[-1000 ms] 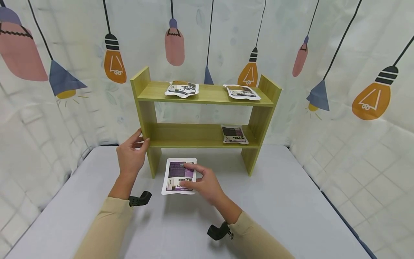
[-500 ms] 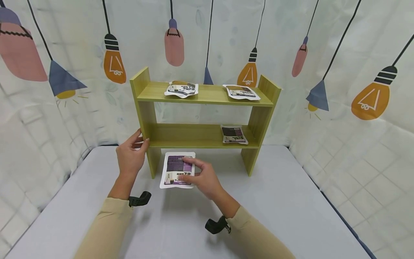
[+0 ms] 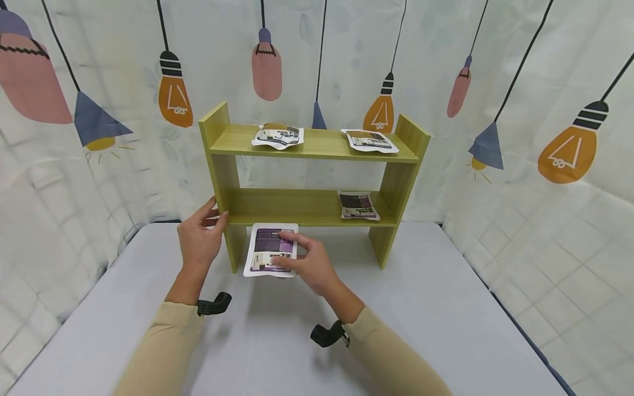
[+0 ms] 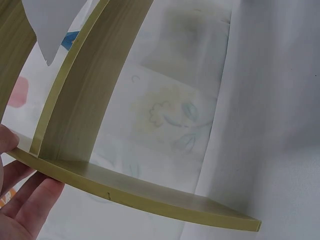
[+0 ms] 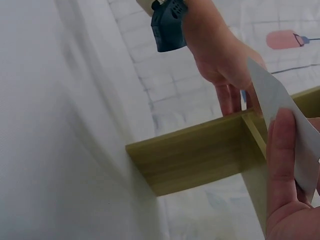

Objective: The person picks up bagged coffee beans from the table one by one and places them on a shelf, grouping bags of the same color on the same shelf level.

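A small yellow-green wooden shelf (image 3: 317, 208) with two boards stands on the table. At its left side panel (image 4: 135, 199), my left hand (image 3: 200, 236) holds the edge, thumb on one face and fingers on the other. My right hand (image 3: 314, 264) pinches a flat white pouch (image 3: 269, 250) with a purple label by its right side. The pouch hangs in the air before the lower board's left part; its plain pale back (image 5: 287, 120) faces the right wrist camera. On the lower board's right end lies a dark-labelled pouch (image 3: 359, 205).
Two more pouches lie on the top board, one at the left (image 3: 278, 136) and one at the right (image 3: 370, 141). Raised ends bound the top board. A white tabletop (image 3: 446, 308) spreads around, with a lamp-patterned curtain (image 3: 317, 49) behind.
My right hand has raised the pouch and moved it forward, from below the shelf's front up to the lower board's edge. My left hand has stayed on the side panel.
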Available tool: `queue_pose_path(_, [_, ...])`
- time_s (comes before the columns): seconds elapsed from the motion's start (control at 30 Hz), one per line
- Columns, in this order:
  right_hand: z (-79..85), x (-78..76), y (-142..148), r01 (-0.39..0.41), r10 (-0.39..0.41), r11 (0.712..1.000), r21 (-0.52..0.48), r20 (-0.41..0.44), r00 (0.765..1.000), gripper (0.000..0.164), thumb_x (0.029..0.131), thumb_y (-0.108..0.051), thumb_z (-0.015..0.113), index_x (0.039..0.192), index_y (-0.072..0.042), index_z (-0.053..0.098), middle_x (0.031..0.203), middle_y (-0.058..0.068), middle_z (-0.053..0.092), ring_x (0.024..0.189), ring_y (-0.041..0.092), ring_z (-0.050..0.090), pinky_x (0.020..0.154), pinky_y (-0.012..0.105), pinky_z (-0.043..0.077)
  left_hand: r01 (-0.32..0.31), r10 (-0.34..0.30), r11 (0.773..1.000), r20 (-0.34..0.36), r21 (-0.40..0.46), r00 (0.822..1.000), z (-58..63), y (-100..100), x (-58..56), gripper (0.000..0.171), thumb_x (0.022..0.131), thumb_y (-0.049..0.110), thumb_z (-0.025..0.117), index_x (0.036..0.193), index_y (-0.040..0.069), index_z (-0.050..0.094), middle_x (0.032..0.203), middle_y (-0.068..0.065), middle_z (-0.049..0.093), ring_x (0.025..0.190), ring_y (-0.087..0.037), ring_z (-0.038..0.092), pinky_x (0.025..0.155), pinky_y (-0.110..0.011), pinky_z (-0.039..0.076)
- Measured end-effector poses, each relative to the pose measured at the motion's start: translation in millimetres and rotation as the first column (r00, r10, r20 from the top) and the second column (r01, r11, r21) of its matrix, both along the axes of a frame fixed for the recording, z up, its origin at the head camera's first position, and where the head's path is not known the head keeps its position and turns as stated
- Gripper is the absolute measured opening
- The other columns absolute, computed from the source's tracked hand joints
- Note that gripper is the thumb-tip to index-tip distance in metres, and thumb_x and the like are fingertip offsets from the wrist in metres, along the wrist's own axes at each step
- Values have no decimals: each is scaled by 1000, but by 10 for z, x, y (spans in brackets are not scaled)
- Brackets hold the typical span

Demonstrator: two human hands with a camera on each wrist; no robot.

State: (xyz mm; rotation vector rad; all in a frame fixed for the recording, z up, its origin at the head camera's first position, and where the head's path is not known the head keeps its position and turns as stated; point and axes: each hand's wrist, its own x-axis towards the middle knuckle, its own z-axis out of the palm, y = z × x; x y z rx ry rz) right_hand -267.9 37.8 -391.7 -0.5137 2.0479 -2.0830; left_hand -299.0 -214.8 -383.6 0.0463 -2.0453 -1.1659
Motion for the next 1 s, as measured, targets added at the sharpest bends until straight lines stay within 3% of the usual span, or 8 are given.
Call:
queue_pose_path(0.23, [16, -85, -22, -21, 23, 998, -57, 35, 999, 59, 85, 0, 80, 139, -20, 66, 129, 17, 61, 90, 24, 74, 74, 41, 64, -2, 2, 1000, 7, -3, 1000, -4, -9, -6, 48, 98, 27, 69, 145, 28, 58, 119, -16, 76, 94, -33, 75, 70, -2, 45])
queue_pose_path(0.6, [52, -137, -37, -15, 18, 998, -58, 50, 999, 59, 86, 0, 80, 140, -19, 65, 129, 17, 60, 89, 24, 74, 73, 40, 64, 10, -10, 1000, 0, 14, 1000, -3, -3, -2, 48, 98, 26, 69, 145, 27, 59, 118, -18, 76, 94, -36, 75, 69, 2, 42])
queue_pose_path(1.0, [95, -177, -62, -17, 19, 998, -59, 33, 999, 70, 77, 7, 84, 140, -18, 65, 127, 16, 59, 84, 23, 73, 75, 44, 64, 7, -7, 1000, -3, 9, 1000, 5, 3, -5, 48, 98, 24, 69, 145, 26, 59, 117, -18, 76, 93, -36, 75, 68, 2, 42])
